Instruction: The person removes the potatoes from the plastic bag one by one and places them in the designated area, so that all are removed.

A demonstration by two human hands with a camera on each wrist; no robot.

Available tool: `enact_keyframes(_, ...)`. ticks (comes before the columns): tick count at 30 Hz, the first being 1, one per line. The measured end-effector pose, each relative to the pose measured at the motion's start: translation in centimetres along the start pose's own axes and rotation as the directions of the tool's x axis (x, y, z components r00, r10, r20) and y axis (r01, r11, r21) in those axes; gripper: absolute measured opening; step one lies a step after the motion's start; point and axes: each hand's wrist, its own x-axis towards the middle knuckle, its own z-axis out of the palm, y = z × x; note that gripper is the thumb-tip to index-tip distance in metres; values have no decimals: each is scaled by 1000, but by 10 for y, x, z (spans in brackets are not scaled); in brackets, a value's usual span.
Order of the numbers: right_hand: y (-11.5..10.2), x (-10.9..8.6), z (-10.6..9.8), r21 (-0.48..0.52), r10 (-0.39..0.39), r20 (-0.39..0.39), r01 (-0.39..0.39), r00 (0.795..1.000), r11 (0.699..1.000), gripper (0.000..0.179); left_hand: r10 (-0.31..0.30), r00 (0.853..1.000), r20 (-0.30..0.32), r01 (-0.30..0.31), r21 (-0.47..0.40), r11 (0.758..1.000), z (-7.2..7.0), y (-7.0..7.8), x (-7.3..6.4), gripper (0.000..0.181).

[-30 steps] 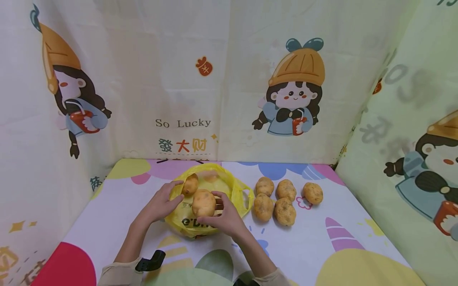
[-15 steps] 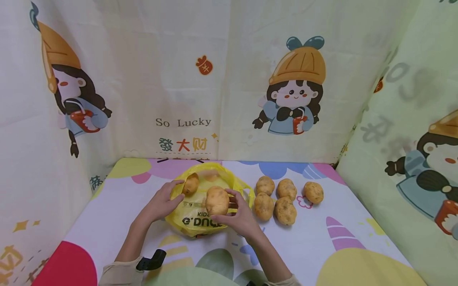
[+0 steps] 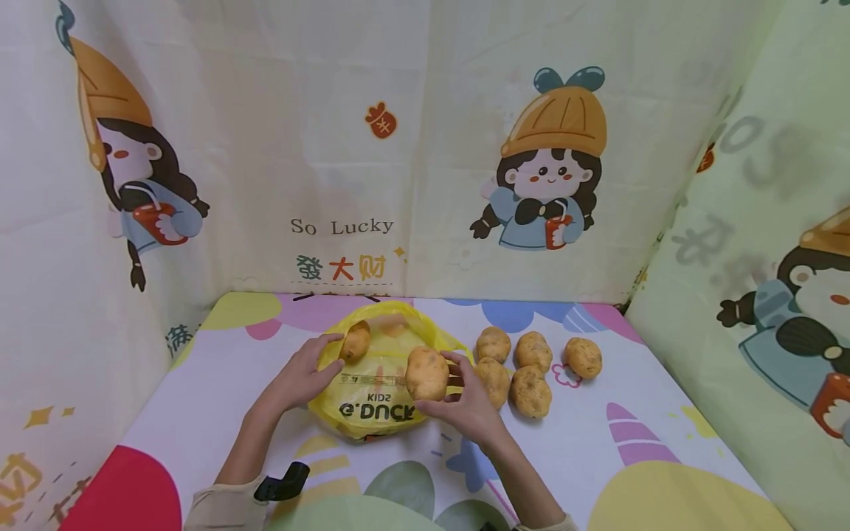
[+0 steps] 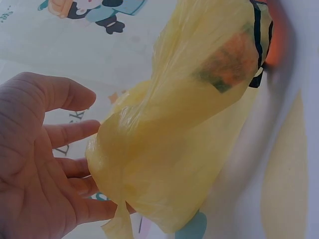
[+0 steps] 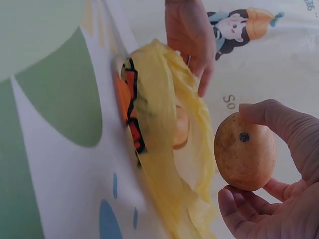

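My right hand grips a potato between thumb and fingers, held up over the right part of a yellow plastic bag. A dark spot marks this potato in the right wrist view. The bag lies with its mouth spread, and another potato sits inside it at the left. At the bag's left rim is my left hand, its fingers extended and touching the plastic. In the left wrist view the left thumb stands apart from the bag, and some fingertips pass behind the plastic.
Several potatoes rest in a cluster on the patterned table cover right of the bag. One single potato lies a little farther right. Printed cloth walls enclose the back and sides.
My right hand has moved to the right with the potato, uncovering more of the print on the bag. My left hand stays at the bag's left rim.
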Motion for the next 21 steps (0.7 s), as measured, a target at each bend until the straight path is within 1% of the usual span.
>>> enact_keyframes(8,2,-2,-12,-24,-3,-49,2,999,1000,87,-6,1000,5,6,6,1000,0,1,-1,52)
enact_keyframes(13,2,-5,-19,-18,-5,-74,3,997,1000,88,-5,1000,4,4,11,1000,1,2,0,52)
enact_keyframes(21,5,-8,-33,-29,18,-105,-21,994,999,87,-21,1000,10,21,10,1000,0,3,0,53)
